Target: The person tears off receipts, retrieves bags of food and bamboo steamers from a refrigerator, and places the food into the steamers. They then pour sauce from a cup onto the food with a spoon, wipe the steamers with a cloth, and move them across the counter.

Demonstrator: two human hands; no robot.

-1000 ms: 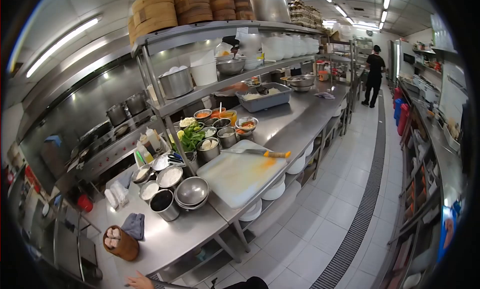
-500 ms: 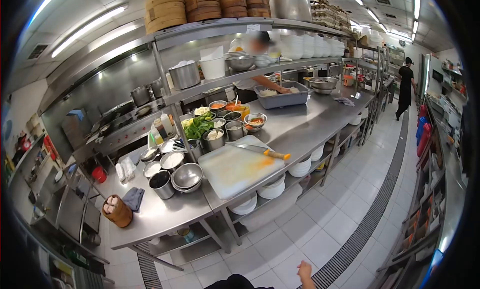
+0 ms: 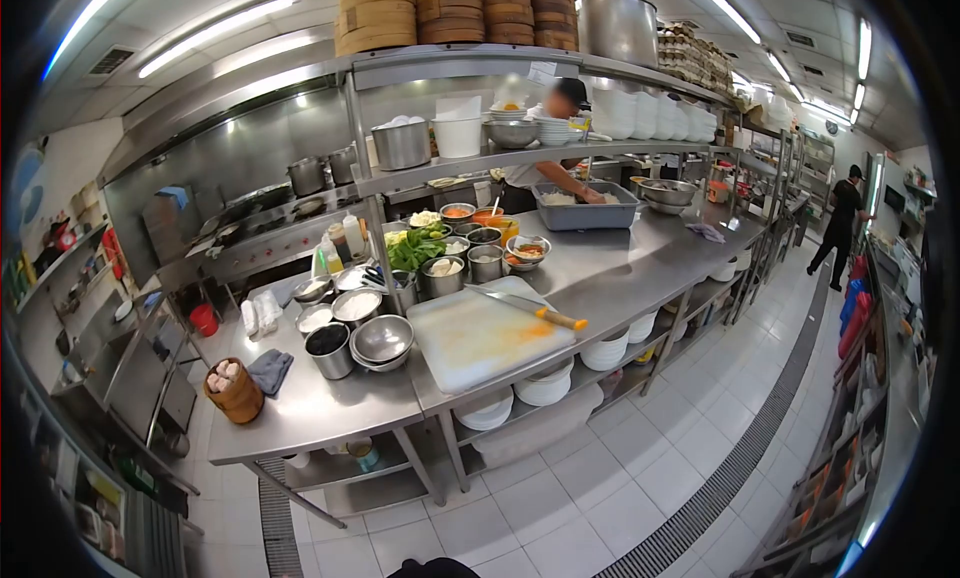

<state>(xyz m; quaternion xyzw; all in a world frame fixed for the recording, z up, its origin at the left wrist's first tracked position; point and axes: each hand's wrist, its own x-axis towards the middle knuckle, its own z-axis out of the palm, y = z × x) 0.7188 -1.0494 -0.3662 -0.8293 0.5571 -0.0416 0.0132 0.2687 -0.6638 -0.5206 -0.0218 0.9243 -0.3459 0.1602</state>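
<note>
Neither of my hands shows now; only a bit of dark clothing or footwear [image 3: 432,568] appears at the bottom edge. Closest in front stands a steel worktable [image 3: 330,393]. A white cutting board [image 3: 470,338] with orange stains lies on it, and a knife [image 3: 530,306] with a yellow-orange handle rests across the board's far right corner. Left of the board are stacked steel bowls [image 3: 383,340] and a steel pot with dark contents [image 3: 328,350]. Behind it, leafy greens [image 3: 418,250] sit among several containers of chopped food.
Across the table a co-worker's hand [image 3: 592,193] reaches into a grey tub [image 3: 585,216]. Another person in black [image 3: 838,223] stands in the right aisle. A bamboo container [image 3: 234,396] and a grey cloth [image 3: 270,370] sit at the table's left end. A floor drain [image 3: 700,508] runs along the aisle.
My right hand, seen low in the view before, has gone out of sight. The view has shifted slightly. The co-worker leans further over the tub, and the person in the aisle has turned.
</note>
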